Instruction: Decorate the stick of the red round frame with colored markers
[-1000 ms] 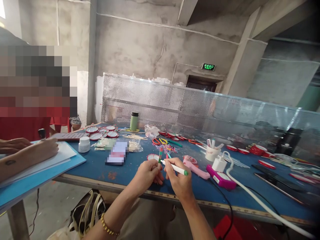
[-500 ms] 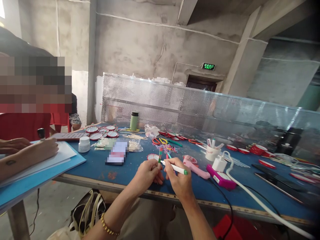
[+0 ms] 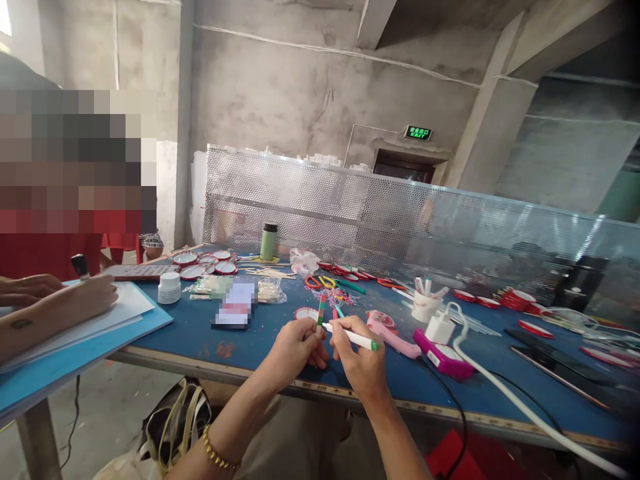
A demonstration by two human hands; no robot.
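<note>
My left hand (image 3: 295, 348) is closed round the lower end of a flat wooden stick (image 3: 321, 311) with red and green bands, held upright. In my right hand (image 3: 361, 363) is a white marker pen (image 3: 356, 337) with a green end, pointed leftward at the stick. Its tip is right at the stick's edge; whether it touches, I cannot tell. Just behind my hands lies a red-rimmed round disc (image 3: 305, 313), partly hidden by them. A pink glue gun (image 3: 393, 337) rests to the right of my right hand.
A phone (image 3: 234, 305), a white jar (image 3: 169, 288) and a green bottle (image 3: 269, 242) occupy the left side. Scissors (image 3: 313, 283) lie behind my hands. Rightward are a cup of markers (image 3: 425, 305), a purple box (image 3: 443, 353) and a white cable (image 3: 505, 390). A co-worker's hand (image 3: 95, 297) writes at left.
My hands keep nearly the same pose, stick and marker pen still together. The marker pen's green end has shifted very slightly right. The co-worker's head has moved slightly.
</note>
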